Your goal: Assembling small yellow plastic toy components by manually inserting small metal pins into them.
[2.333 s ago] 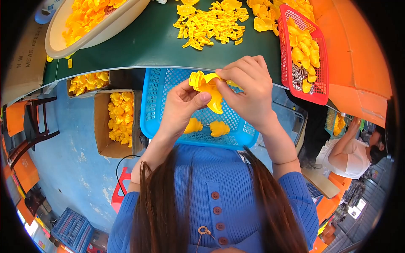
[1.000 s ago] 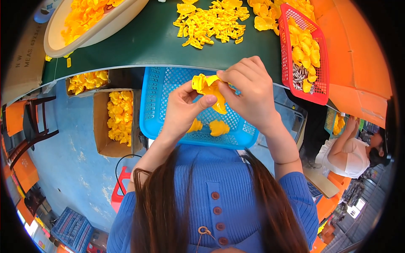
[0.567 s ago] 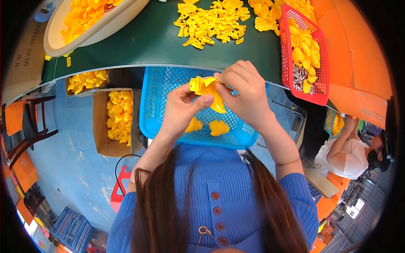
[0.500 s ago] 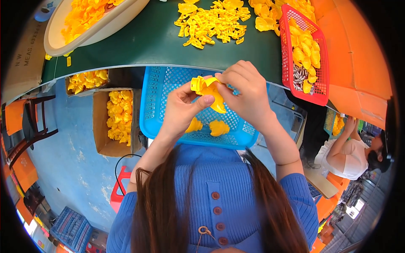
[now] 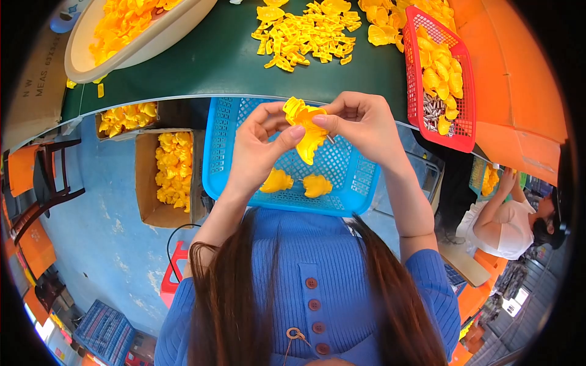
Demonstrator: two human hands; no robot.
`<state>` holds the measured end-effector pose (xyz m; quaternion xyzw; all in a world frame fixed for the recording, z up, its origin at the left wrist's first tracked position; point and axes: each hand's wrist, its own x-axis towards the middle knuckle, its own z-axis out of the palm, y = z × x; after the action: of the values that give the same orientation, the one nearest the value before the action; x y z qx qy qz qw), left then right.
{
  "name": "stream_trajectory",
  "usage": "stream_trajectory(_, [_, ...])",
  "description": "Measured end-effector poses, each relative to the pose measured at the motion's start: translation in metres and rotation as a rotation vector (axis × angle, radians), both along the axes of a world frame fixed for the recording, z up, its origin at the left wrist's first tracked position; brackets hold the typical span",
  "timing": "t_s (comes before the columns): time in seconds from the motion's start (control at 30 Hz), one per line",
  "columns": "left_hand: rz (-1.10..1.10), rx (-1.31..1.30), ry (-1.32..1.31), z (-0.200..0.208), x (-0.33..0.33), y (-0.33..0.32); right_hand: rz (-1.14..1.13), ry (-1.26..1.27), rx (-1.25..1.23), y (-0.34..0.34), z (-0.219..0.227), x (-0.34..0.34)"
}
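Over the blue plastic basket (image 5: 212,161), both hands hold a curved yellow plastic shell (image 5: 309,135). My left hand (image 5: 256,143) is closed on its left edge, thumb pressed against the front. My right hand (image 5: 365,125) pinches the upper right edge between thumb and fingers. A small silvery metal piece (image 5: 331,139) shows just below the right fingers; what holds it there is hidden. Two rounded yellow plastic pieces, a left one (image 5: 278,181) and a right one (image 5: 317,185), lie in the near part of the basket.
On the green table (image 5: 232,67) lies a heap of small yellow parts (image 5: 308,33). A cream tub (image 5: 82,73) and a red basket (image 5: 461,139) with yellow shells and metal pieces flank it. Cardboard boxes, including one box (image 5: 146,195) of yellow pieces, stand left. Another person (image 5: 503,226) sits right.
The yellow shell has turned in my hands, so its broad face now shows. My right hand has shifted slightly right and down, and the metal piece has come into view.
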<state>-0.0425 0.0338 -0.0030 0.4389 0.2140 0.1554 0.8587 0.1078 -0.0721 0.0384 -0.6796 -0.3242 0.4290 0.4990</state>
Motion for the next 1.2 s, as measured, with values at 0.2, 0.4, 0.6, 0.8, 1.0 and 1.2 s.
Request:
stream_trajectory(0.2, [0.285, 0.589, 0.018, -0.002, -0.001, -0.002, -0.081, -0.038, 0.007, 0.002, -0.002, -0.006])
stream_trajectory(0.4, [0.167, 1.232, -0.091, -0.009, -0.009, 0.003, -0.138, 0.000, 0.023, 0.004, 0.003, -0.006])
stream_trajectory(0.6, [0.291, 0.855, -0.008, -0.014, 0.006, -0.022, -0.116, 0.068, 0.038, 0.008, 0.005, -0.022])
stream_trajectory(0.8, [0.434, 0.915, -0.084, -0.019, 0.005, -0.012, -0.155, 0.182, 0.081, 0.011, 0.004, -0.036])
stream_trajectory(1.0, [0.456, 0.994, -0.095, -0.029, 0.002, -0.001, -0.213, 0.128, 0.164, 0.007, 0.000, -0.035])
stream_trajectory(1.2, [0.477, 0.741, -0.179, -0.025, 0.000, -0.007, -0.233, 0.010, 0.174, 0.007, 0.011, -0.040])
